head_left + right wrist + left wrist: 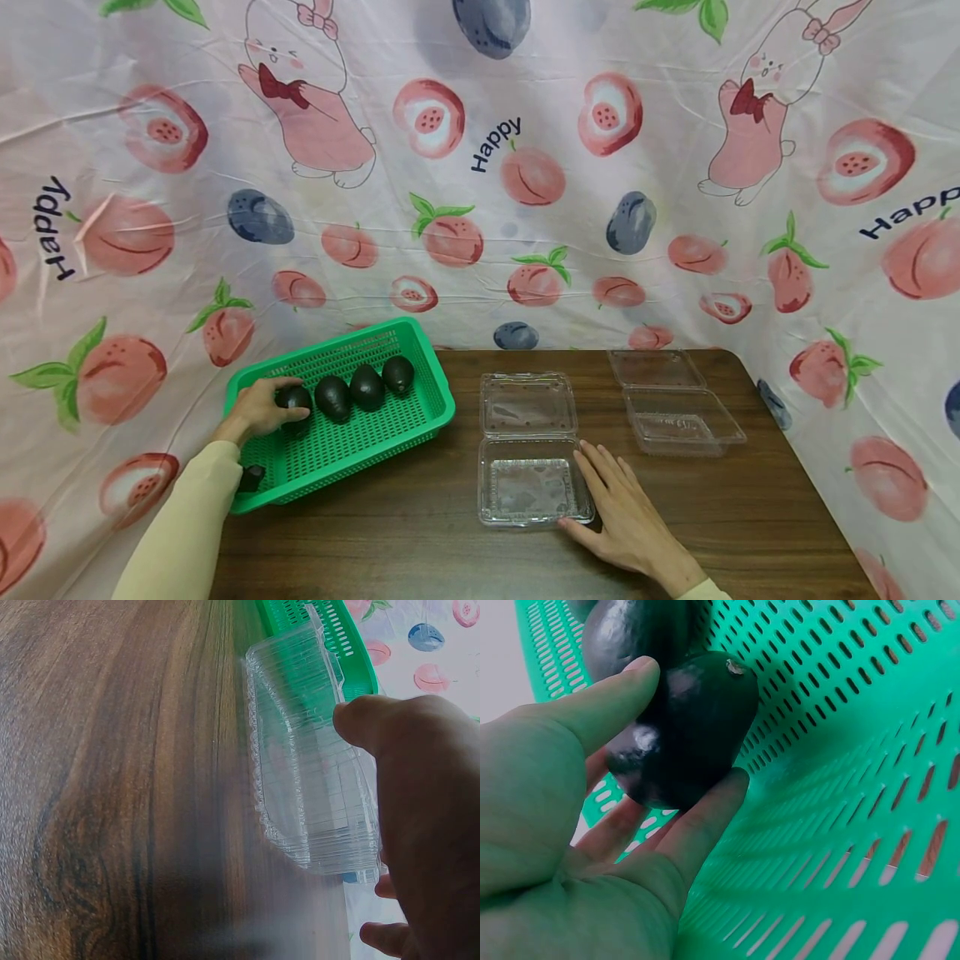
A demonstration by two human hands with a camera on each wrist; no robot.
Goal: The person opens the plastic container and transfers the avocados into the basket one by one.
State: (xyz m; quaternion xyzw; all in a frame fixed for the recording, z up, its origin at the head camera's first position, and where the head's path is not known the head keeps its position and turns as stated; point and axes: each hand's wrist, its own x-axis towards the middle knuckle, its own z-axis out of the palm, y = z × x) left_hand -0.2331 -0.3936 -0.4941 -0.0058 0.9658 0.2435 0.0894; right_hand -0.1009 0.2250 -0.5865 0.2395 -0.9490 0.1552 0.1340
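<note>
My left hand (257, 408) holds a dark avocado (694, 727) between thumb and fingers, inside the green plastic basket (347, 454). Three more avocados stand in a row to its right, the nearest avocado (333, 398) close beside the held one. At the basket's near left corner, a dark item (252, 477) is partly hidden by the sleeve. My right hand (630, 521), fingers extended, touches the right side of a clear plastic clamshell box (528, 492), which lies with its lid folded back. In the right wrist view the thumb is at the rim of that box (300, 765).
A second clear clamshell box (678, 425) sits with its lid up at the back right of the brown wooden table (405, 542). A fruit-and-rabbit printed cloth (480, 200) hangs around the back and sides.
</note>
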